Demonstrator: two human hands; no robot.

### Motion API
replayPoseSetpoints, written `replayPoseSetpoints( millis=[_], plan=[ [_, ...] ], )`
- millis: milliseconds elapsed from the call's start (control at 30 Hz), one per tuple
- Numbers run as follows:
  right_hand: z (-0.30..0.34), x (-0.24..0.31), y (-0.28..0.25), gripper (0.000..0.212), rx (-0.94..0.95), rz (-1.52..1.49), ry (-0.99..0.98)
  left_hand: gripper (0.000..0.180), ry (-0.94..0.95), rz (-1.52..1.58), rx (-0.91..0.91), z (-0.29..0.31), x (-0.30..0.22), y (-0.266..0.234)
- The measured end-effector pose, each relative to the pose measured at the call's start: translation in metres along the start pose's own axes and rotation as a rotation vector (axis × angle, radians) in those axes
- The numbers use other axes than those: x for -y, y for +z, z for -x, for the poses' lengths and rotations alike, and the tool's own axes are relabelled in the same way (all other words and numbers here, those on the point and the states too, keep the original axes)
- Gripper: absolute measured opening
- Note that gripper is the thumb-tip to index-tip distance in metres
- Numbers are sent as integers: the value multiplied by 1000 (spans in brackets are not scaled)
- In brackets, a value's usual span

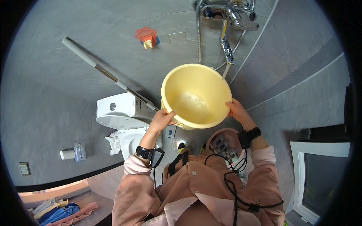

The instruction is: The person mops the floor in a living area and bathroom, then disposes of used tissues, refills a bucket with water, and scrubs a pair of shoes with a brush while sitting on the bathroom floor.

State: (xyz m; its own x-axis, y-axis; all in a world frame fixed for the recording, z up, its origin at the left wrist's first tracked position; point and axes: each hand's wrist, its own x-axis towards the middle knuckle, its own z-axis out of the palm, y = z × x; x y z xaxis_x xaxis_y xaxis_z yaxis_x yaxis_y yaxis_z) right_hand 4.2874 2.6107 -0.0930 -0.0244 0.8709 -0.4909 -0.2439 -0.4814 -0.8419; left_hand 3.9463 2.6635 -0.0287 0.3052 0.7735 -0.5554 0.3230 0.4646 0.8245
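- Nearest is the person's pink jacket point(181, 184), its sleeves pushed back above both wrists.
- A black wrist device point(144, 152) sits on the left wrist and another point(252, 135) on the right; dark cables point(234, 188) trail from them across the jacket.
- The left hand point(161, 119) pinches the near-left part of the bucket's rim, its thumb lying over the edge.
- The right hand point(239, 112) pinches the rim on the right side, thumb to the inside — its other fingers are mostly hidden behind the wall.
- The yellow bucket point(173, 88) is held between the two hands in front of the body, its mouth tilted toward the person, a pale glossy patch showing at the bottom.
- Below the bucket, near the right forearm, a pink basin point(228, 132) contains shoes point(218, 144).
- To the left stands a white toilet point(117, 105) with its lid raised.
- A pole point(107, 73) slants along the wall, its lower end passing behind the bucket.
- Beyond the bucket, a chrome faucet point(227, 51) sends a stream of water point(226, 71) down to the far-right rim — whether it falls inside cannot be told.
- On the grey wall point(113, 22) behind hangs a red-orange, flower-shaped holder point(146, 34).
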Motion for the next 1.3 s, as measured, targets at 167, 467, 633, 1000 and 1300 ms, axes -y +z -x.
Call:
replayPoseSetpoints(
  millis=[167,467,633,1000,1300],
  plan=[
    [-18,17,1,38,-125,110,-37,30,3,80,-17,-10,-5,2],
    [54,34,-12,33,-416,185,-157,29,-75,198,236,-30,3,20],
    [102,58,-16,28,-440,161,-218,31,-165,264,338,-61,16,48],
    [170,72,6,27,-507,-25,-313,28,-124,203,501,-124,-11,102],
    [144,50,-20,27,-491,-189,-200,29,-66,-87,357,-97,-50,77]
  ],
)
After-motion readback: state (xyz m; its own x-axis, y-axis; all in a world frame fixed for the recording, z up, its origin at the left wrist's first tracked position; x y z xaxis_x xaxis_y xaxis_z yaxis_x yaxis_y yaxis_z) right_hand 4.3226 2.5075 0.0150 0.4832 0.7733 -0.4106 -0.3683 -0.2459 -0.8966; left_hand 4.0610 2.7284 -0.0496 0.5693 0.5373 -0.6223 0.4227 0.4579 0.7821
